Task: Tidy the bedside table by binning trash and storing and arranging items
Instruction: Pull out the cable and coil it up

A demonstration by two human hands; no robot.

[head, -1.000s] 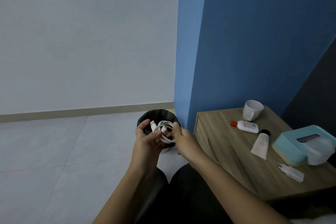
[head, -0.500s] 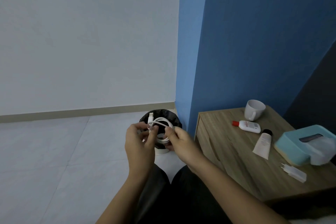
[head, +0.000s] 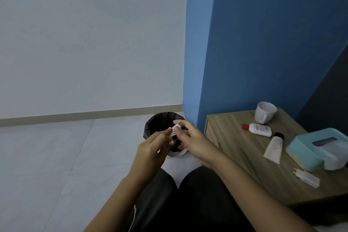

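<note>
Coiling a white cable [head: 173, 132] over the black bin [head: 154, 124] at centre frame, the left hand [head: 152, 149] pinches the loops while the right hand [head: 190, 137] grips the plug end. The winding step looks nearly finished. Next, the bundle probably needs securing, then a place on the table [head: 235, 149] at right, near the charger [head: 306, 177].

Nothing legible here — the small white bottle [head: 259, 129] on the counter [head: 235, 149] carries a label with reddish print, too blurred to make out, and the tube [head: 274, 147] beside it shows only faint marks.
</note>
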